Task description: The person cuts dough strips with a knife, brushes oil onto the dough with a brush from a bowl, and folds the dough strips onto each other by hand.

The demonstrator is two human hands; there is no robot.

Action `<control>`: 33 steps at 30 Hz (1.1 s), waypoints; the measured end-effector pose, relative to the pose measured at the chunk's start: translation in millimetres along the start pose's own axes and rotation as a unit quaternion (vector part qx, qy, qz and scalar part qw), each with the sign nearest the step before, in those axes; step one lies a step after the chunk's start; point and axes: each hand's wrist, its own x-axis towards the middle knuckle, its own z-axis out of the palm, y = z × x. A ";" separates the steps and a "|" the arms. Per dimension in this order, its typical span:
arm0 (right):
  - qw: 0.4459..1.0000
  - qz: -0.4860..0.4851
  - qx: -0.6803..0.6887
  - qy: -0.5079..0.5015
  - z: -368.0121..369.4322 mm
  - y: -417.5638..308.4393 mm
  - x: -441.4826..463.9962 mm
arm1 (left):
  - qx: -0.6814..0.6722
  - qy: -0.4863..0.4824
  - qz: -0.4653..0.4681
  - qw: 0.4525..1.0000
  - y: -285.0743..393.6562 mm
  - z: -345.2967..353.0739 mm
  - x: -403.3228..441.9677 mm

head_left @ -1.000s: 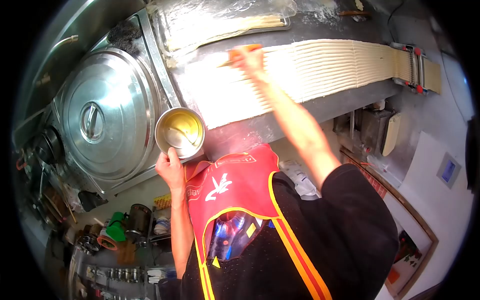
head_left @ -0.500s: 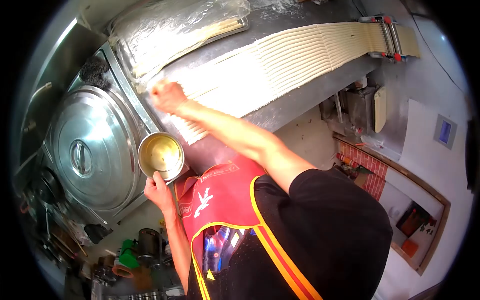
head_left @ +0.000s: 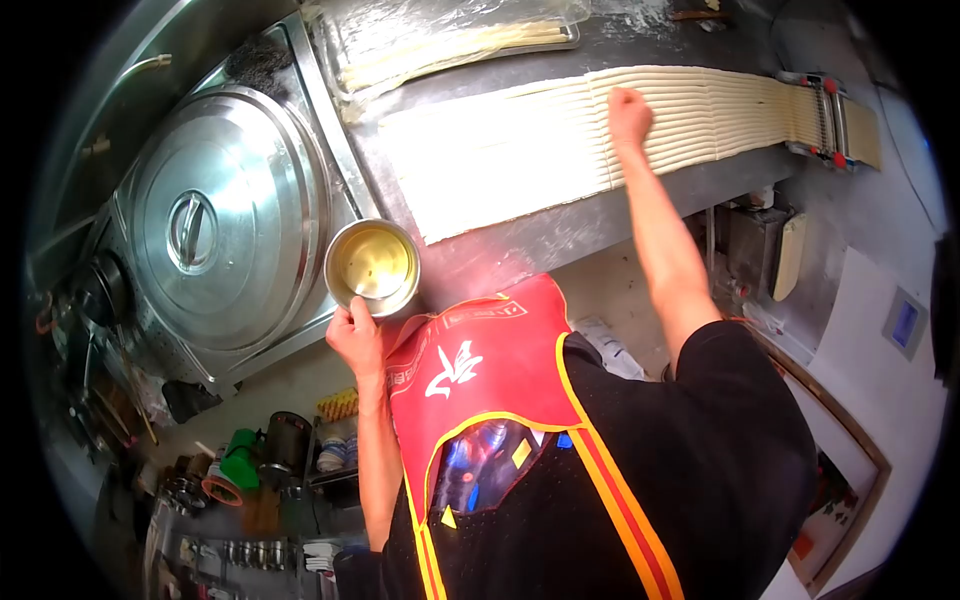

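Observation:
My left hand [head_left: 358, 338] is closed on the near rim of a round metal bowl [head_left: 412, 292] with clear yellowish liquid in the bottom. My right hand [head_left: 630, 118] is curled shut over a long pale sheet of dough [head_left: 490, 150], near its middle. What those fingers hold, if anything, is hidden. Right of that hand the sheet is marked with long parallel ridges, and its left part looks smooth and bright. At its far right end the dough meets a metal roller device [head_left: 825, 120] with red parts.
A large steel lid [head_left: 225, 220] covers a pot on the stove at left. Behind the dough, a tray [head_left: 550, 42] of pale strips lies partly under clear plastic [head_left: 370, 40]. Canisters and utensils crowd the lower left. A framed opening [head_left: 850, 520] is at lower right.
My right hand has swept from the left end of the dough to its middle. The view has shifted, and the bowl is still in my left hand.

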 end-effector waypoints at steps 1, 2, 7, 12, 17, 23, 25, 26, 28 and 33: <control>0.982 0.091 0.044 -0.162 18.3 -26.0 -17.8 | 0.002 0.002 0.002 1.000 -1.7 -1.5 0.3; 0.978 0.036 0.039 -0.202 39.2 -62.5 -55.0 | 0.010 0.002 0.005 1.000 -4.7 -2.1 0.3; 0.891 -0.002 0.382 -0.248 43.2 -259.2 -154.5 | 0.039 -0.008 0.028 0.999 3.8 -5.6 0.9; 0.785 0.190 0.522 -0.274 56.6 -229.5 -173.1 | 0.024 -0.032 0.028 0.999 0.5 -6.9 2.4; 0.769 0.223 0.457 -0.388 13.4 -201.0 -204.1 | 0.031 -0.039 0.057 0.997 -2.7 -6.3 3.3; 0.832 0.202 0.435 -0.280 26.6 -106.7 -95.8 | 0.024 -0.062 0.048 0.997 -1.5 -16.4 6.1; 0.858 0.214 0.418 -0.209 6.9 -28.3 -48.2 | 0.033 -0.068 0.046 0.996 -8.0 -19.4 9.4; 0.892 0.217 0.373 -0.132 -12.4 -8.8 -34.8 | 0.010 -0.060 0.035 0.998 -14.3 -20.0 8.8; 0.980 0.093 0.172 0.015 -20.2 19.7 -16.5 | 0.009 -0.055 0.030 0.998 -17.9 -25.1 9.1; 0.977 -0.166 0.060 -0.118 58.2 -105.4 -147.8 | 0.001 -0.049 0.030 0.998 -16.7 -24.4 3.2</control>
